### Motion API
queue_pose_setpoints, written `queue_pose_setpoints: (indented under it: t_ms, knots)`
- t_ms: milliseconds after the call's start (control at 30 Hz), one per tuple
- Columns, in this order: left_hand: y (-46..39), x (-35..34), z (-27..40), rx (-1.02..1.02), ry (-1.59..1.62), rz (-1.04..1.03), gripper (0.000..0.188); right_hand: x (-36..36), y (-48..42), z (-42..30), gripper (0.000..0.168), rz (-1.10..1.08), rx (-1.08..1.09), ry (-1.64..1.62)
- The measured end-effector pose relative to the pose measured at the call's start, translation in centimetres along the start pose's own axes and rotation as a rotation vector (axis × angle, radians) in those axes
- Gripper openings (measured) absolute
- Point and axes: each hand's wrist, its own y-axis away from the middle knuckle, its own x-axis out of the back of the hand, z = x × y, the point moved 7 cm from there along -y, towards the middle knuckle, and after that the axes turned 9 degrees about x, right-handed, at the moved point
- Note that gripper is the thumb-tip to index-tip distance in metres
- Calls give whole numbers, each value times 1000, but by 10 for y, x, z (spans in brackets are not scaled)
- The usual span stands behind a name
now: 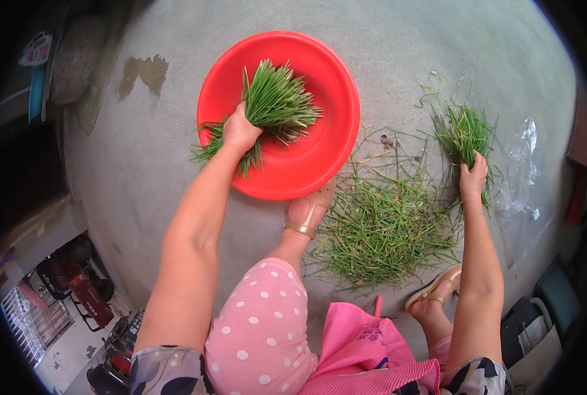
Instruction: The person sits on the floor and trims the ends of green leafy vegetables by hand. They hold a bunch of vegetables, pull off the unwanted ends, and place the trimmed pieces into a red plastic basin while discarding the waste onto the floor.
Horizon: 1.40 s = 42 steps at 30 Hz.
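My left hand (241, 129) is closed around a thick bundle of green chives or similar grass-like stalks (278, 101), held over a red plastic basin (340, 143). The pale cut ends point right; the leaf tips hang over the basin's left rim. At the right, my right hand (473, 178) grips a smaller, looser bunch of the same green stalks (466, 131) above the concrete floor. Between the basin and my right arm lies a wide heap of loose green and yellowed leaves (385, 229).
A clear plastic bag (520, 182) lies right of my right hand. My sandaled feet (306, 217) flank the leaf heap, and a pink cloth (362, 340) hangs between my legs. Red machinery (83, 289) stands at lower left, dark bags (530, 321) at lower right.
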Motion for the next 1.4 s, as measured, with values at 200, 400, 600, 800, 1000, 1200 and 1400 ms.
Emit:
queue_pose_setpoints:
  t_ms: [200,400,600,800,1000,1200,1400]
  knots:
    - [23,13,5,-134,87,202,85,7,1,0,42,69,89,-42]
    - [53,-1,44,-99,-402,-92,111,47,10,-20,37,187,197,-66]
    - [111,50,90,-449,-54,352,55,103,16,-20,28,282,117,-381]
    - [175,68,148,-764,294,249,31,174,21,-25,20,-1,-72,-940]
    - [261,150,224,-952,622,-198,27,312,63,-86,18,-274,-72,-1232]
    - [379,212,266,-900,662,-553,71,432,133,-159,11,-217,174,-1369]
    - [455,200,268,-784,944,-647,91,453,170,-216,16,142,364,-717]
